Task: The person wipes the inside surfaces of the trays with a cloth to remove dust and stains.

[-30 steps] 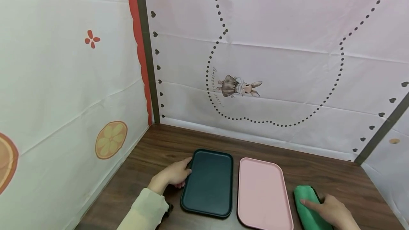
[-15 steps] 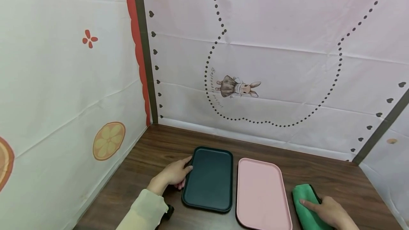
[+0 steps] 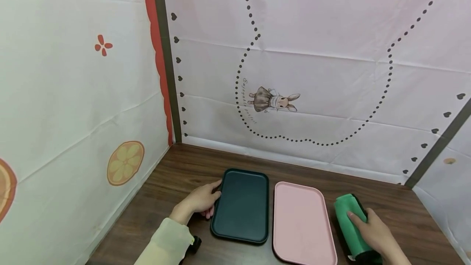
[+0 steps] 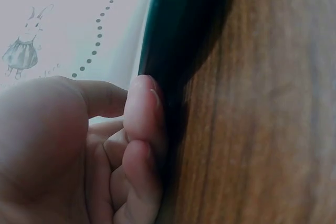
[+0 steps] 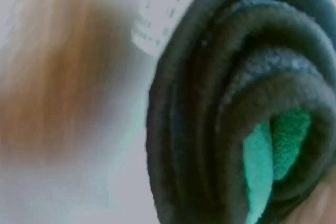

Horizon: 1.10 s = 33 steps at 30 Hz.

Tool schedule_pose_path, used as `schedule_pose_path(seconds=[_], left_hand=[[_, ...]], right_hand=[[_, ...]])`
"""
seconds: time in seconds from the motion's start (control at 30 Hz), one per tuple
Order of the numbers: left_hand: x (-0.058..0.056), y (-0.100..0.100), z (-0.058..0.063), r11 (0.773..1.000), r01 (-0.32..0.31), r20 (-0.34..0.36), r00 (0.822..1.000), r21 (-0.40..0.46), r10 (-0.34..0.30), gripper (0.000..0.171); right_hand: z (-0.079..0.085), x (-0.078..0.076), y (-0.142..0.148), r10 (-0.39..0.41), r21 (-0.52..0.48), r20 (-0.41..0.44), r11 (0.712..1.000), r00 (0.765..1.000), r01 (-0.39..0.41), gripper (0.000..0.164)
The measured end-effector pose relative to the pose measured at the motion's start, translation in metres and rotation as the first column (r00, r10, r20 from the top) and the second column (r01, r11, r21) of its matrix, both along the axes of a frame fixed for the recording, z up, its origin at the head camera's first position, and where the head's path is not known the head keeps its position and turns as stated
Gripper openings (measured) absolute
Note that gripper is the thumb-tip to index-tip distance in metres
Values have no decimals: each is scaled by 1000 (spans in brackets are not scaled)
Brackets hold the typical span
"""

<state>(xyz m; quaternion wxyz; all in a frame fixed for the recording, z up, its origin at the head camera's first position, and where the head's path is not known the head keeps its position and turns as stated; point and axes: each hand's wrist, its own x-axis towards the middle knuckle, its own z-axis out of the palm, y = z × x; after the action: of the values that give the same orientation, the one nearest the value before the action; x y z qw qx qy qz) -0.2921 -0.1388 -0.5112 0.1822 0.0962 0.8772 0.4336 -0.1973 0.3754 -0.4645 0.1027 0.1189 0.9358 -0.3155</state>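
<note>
My left hand grips the left rim of a dark teal tray, with the thumb on the edge. In the left wrist view, curled fingers lie against the side of that tray. A pink tray lies just right of it. My right hand holds a rolled green towel with the thumb across its top. The towel's dark-edged spiral end fills much of the right wrist view. The fingers on its far side are mostly hidden.
The trays lie on a dark wooden table. A printed cloth wall stands behind it, and another cloth wall closes the left side. A black strap or device shows by the left wrist.
The teal tray has shifted slightly away from me with my left hand on it. My right hand has raised the rolled towel, which now shows its near dark end. The pink tray stays put.
</note>
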Motion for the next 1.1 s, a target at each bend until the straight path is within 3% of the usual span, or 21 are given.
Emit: schedule_pose_path(seconds=[0.17,0.43,0.7,1.1], left_hand=[[0,2,-1,1000,2,-8,1000,-12,-3,60],[2,2,-1,1000,24,0,1000,5,-24,58],[2,0,0,999,34,-9,999,18,-34,57],[1,-1,1,999,27,-2,1000,20,-27,57]], right_hand=[[5,-10,-6,23,-29,-20,999,1000,-23,73],[16,-25,-28,92,-48,-66,994,994,-95,69],[33,-47,-67,221,45,-173,975,960,-217,56],[34,-63,-112,269,60,-240,963,933,-262,49]])
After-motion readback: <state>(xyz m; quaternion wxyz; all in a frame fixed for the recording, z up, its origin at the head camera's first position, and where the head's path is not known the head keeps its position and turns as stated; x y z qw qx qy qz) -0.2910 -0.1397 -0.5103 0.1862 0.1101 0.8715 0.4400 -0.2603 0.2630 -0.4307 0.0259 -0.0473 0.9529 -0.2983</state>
